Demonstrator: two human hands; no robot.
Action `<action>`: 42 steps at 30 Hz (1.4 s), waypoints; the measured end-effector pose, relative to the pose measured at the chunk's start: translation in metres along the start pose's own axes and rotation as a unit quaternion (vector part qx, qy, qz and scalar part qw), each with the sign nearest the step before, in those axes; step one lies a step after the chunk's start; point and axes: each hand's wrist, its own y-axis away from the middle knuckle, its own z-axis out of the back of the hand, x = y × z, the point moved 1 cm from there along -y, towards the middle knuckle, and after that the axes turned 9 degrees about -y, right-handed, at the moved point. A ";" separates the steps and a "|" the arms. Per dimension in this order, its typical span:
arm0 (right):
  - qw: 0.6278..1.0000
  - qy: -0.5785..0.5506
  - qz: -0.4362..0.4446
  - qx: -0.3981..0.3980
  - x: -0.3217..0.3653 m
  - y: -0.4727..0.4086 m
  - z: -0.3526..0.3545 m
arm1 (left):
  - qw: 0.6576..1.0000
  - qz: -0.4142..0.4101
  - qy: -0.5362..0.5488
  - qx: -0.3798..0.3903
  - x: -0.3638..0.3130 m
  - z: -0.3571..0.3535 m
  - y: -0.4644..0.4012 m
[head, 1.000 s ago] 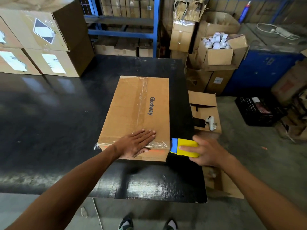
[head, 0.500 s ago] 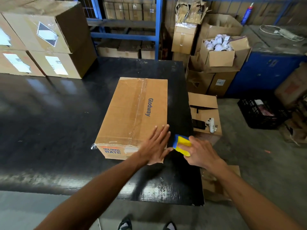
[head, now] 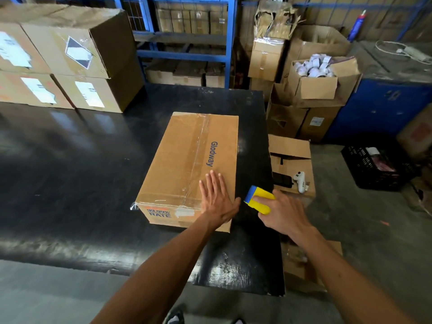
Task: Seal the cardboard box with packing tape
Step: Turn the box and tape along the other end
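A brown cardboard box [head: 184,160] printed "Glodway" lies on the black table [head: 70,171], its top seam covered by clear tape running lengthwise. My left hand [head: 218,202] rests flat, fingers spread, on the box's near right corner. My right hand [head: 284,213] holds a yellow and blue tape dispenser [head: 258,199] just right of the box, above the table's right edge and apart from the cardboard.
Stacked labelled cartons [head: 65,64] stand at the table's back left. Blue shelving [head: 187,43] is behind. On the floor to the right are open cartons [head: 320,83], a box [head: 291,155] bearing a white controller [head: 300,181], and a black crate [head: 376,167].
My left hand slid from the front middle of the box top to its near right corner. The right hand with the dispenser shifted slightly up and away from the box's front edge.
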 end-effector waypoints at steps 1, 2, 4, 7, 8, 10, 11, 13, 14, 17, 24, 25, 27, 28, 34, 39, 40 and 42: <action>1.000 -0.025 -0.011 -0.013 0.000 -0.002 0.002 | 1.000 -0.005 -0.015 0.010 0.004 0.002 0.002; 0.998 -0.051 -0.024 -0.023 0.000 -0.005 0.004 | 0.999 -0.013 -0.027 0.013 0.010 0.002 0.004; 0.992 -0.107 -0.054 -0.040 0.000 -0.011 0.008 | 0.998 -0.043 -0.054 0.016 0.035 0.005 0.006; 0.968 -0.206 -0.103 -0.097 0.007 -0.024 0.013 | 0.991 -0.106 -0.077 0.020 0.097 0.008 0.015; 0.960 -0.231 -0.109 -0.114 0.012 -0.029 0.015 | 0.990 -0.120 -0.070 0.021 0.121 0.011 0.021; 0.945 -0.275 -0.115 -0.135 0.024 -0.039 0.017 | 0.988 -0.142 -0.061 0.014 0.161 0.020 0.029; 0.937 -0.296 -0.123 -0.138 0.030 -0.043 0.020 | 0.987 -0.146 -0.065 0.001 0.170 0.025 0.030; 0.925 -0.323 -0.134 -0.145 0.044 -0.054 0.021 | 0.990 -0.120 -0.064 -0.027 0.171 0.035 0.024; 0.923 -0.328 -0.139 -0.146 0.051 -0.057 0.021 | 0.995 -0.085 -0.044 -0.028 0.165 0.037 0.019; 0.921 -0.330 -0.135 -0.158 0.071 -0.061 0.021 | 1.000 0.015 0.010 0.016 0.144 0.028 0.005; 0.891 -0.371 -0.174 -0.195 0.100 -0.077 0.026 | 0.999 -0.026 -0.032 0.025 0.161 0.016 -0.003; 0.887 -0.378 -0.180 -0.196 0.105 -0.080 0.027 | 0.998 -0.048 -0.038 0.020 0.175 0.018 -0.006; 0.883 -0.381 -0.187 -0.200 0.116 -0.083 0.030 | 0.993 -0.107 -0.052 0.014 0.213 0.023 -0.013; 0.881 -0.382 -0.190 -0.204 0.121 -0.086 0.030 | 0.988 -0.144 -0.060 0.015 0.236 0.026 -0.018; 0.840 -0.433 -0.237 -0.225 0.135 -0.085 0.028 | 0.941 -0.270 -0.192 0.064 0.319 0.061 -0.041; 0.799 -0.485 -0.270 -0.232 0.140 -0.083 0.028 | 0.957 -0.252 -0.138 0.047 0.216 0.049 -0.046; 0.797 -0.490 -0.270 -0.228 0.139 -0.081 0.027 | 0.961 -0.244 -0.123 0.043 0.191 0.040 -0.046; 0.798 -0.490 -0.270 -0.225 0.139 -0.074 0.029 | 0.975 -0.204 -0.084 0.040 0.157 0.025 -0.047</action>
